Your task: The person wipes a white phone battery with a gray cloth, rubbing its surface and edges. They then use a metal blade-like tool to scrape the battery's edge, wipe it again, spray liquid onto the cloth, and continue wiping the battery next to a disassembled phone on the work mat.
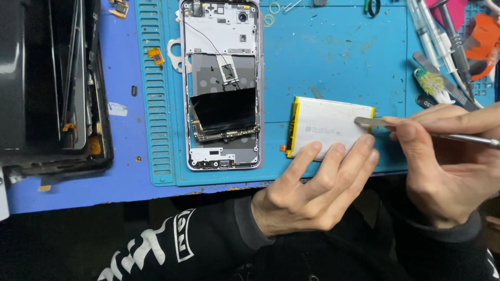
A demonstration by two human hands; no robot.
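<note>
The left hand [312,192], fingers flat and open, is pinning the white battery [329,126] on the blue mat [323,57], at 3 o'clock from the opened phone [221,83]. The right hand [448,166] is pinching a metal spudger [396,126] against its right edge; keeping the blade shallow seems wise, lest the cell be punctured.

The counter [125,78] is plain blue, and the mat [323,57] on it is a lighter, turquoise blue with a ribbed strip along its left side. The battery [328,125] is silver-white with yellow edges. The opened phone [221,83] has a pale lilac frame, a white and grey inside, and a glossy black sheet in the middle. The metal tool [411,127] is silver. The small flex part [155,54] is orange. The sleeve [187,244] is black with a white printed pattern. The stacked device [52,83] at the left is black.
</note>
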